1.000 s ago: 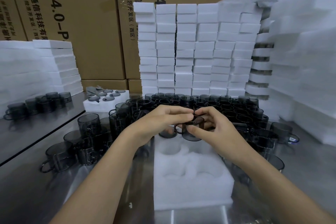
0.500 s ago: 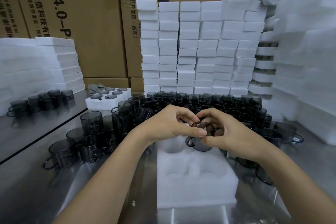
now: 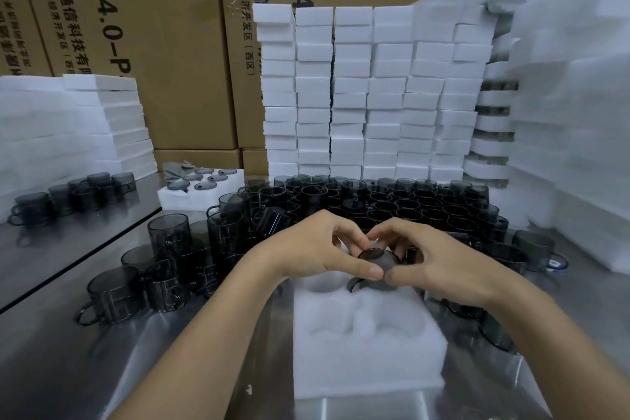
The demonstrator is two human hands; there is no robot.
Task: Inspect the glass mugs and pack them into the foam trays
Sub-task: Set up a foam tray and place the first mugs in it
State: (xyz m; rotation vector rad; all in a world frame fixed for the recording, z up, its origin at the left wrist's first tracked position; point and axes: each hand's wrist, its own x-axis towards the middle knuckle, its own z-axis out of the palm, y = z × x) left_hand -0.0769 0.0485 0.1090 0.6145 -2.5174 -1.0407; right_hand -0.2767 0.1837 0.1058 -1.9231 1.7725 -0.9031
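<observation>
Pinching one smoky glass mug [image 3: 377, 258] at centre frame, the left hand [image 3: 315, 249] and right hand [image 3: 443, 266] share a narrow fingertip grip just above one foam tray [image 3: 368, 355] on the table [image 3: 102, 368]; six foam stacks [image 3: 351, 95] rise behind.

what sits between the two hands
One smoky grey glass mug, pinched by fingers of the left hand and right hand over the white foam tray; head view.

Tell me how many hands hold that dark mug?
2. The left hand grips the smoked-glass mug from the left, the right hand from the right, over the foam tray.
</observation>
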